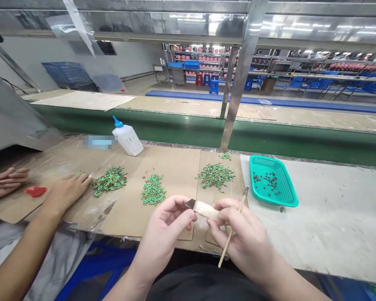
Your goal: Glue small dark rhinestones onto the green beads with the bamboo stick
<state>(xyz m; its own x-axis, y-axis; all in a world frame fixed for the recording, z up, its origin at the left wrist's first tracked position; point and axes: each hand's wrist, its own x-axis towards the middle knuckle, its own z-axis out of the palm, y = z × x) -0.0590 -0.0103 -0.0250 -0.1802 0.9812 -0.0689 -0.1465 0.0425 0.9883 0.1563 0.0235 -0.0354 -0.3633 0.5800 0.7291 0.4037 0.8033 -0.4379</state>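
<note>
Holding blade (191, 203) and brush (227, 242) in our right hand (249, 234), left hand (171, 228) grip unclear, we seem partway: bits (272, 179) in the basket (288, 188), piles (216, 175) beside.

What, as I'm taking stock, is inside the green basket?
Small dark pieces lie loose in the green basket, scattered over its floor, with bare patches showing. Whatever is directly beneath the pieces is covered, so I can't tell.

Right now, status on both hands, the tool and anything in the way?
Right hand: holding tool and stick. Left hand: at tool's dark tip, grip unclear. Possibly in the way: stick, slanting across right hand. Basket apart, to the right.
</note>
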